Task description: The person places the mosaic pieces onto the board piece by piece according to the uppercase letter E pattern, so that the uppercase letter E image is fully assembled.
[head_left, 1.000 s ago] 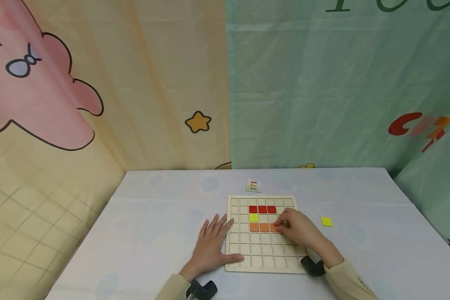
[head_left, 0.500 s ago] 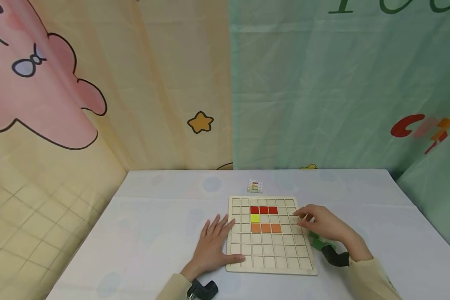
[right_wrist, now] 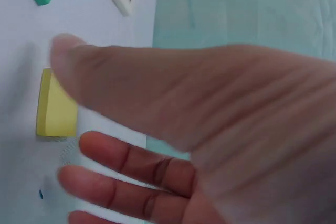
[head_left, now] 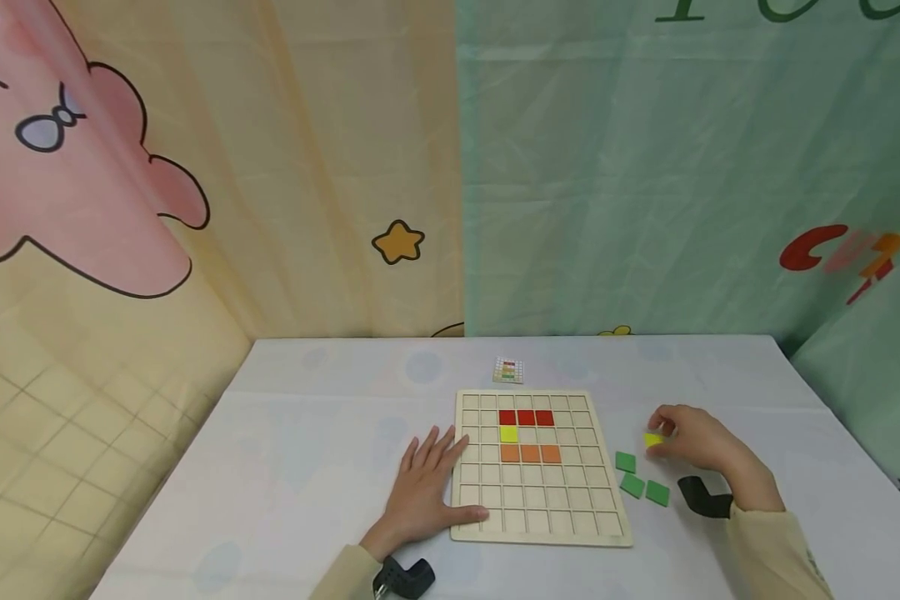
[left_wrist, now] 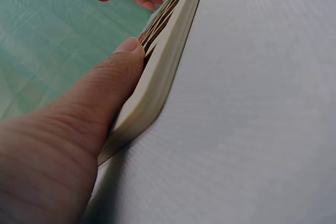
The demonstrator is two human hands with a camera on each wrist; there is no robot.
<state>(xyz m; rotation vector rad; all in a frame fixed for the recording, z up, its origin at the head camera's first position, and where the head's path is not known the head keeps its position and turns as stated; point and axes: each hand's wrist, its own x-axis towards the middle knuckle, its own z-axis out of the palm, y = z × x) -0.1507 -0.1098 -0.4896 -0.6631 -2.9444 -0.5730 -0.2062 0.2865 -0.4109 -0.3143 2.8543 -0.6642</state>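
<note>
A pale wooden grid board (head_left: 540,523) lies on the table, with red, yellow and orange square tiles set in its cells. My left hand (head_left: 417,496) rests at its left edge with fingers spread; the thumb lies over the board's rim in the left wrist view. To the board's right, my right hand (head_left: 693,435) is at a loose yellow tile (head_left: 653,439), its thumb and fingers parted around it. In the right wrist view, the thumb partly covers this yellow tile (right_wrist: 59,111); the index finger is hidden, and firm contact does not show.
Several loose green tiles (head_left: 632,485) lie between the board and my right hand. Behind the board is a small card (head_left: 507,371) printed with a coloured grid pattern. Curtains (head_left: 607,167) hang behind the white-covered table (head_left: 307,433).
My right hand has let go of the third orange tile, now in the orange row, and moved right to the loose yellow tile. Green tiles have come into view. My left hand stays put.
</note>
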